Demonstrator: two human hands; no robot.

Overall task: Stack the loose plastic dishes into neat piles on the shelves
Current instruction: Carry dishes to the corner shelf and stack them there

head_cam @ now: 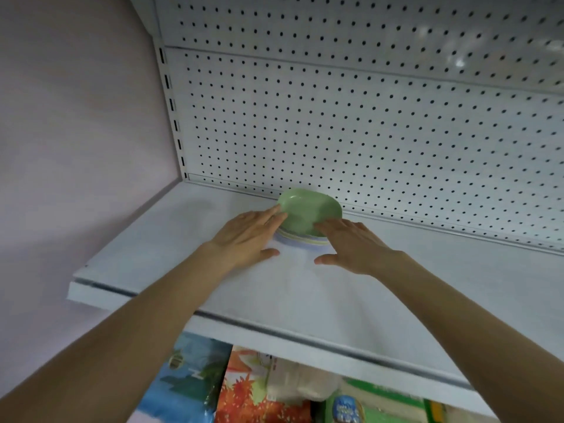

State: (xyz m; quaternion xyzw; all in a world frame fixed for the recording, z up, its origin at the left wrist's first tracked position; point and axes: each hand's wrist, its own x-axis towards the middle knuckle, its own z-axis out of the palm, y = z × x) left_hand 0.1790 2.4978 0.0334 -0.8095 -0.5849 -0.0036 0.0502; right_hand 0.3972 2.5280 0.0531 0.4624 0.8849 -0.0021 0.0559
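Fingers [276, 213] of the left hand [244, 236] and right hand [351, 242] lie open, flanking a green rounded plastic dish [308, 210] topping one short pastel pile [300, 239] near the white shelf's [152, 239] back edge; no loose dishes show.

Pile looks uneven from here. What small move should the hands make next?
Probably press the tilted green plastic dish down flat: it sits askew on the pale stacked dishes, with the left hand and right hand open, flanking it.

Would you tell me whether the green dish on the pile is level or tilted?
Tilted: the green dish sits askew on the pile, left edge higher.
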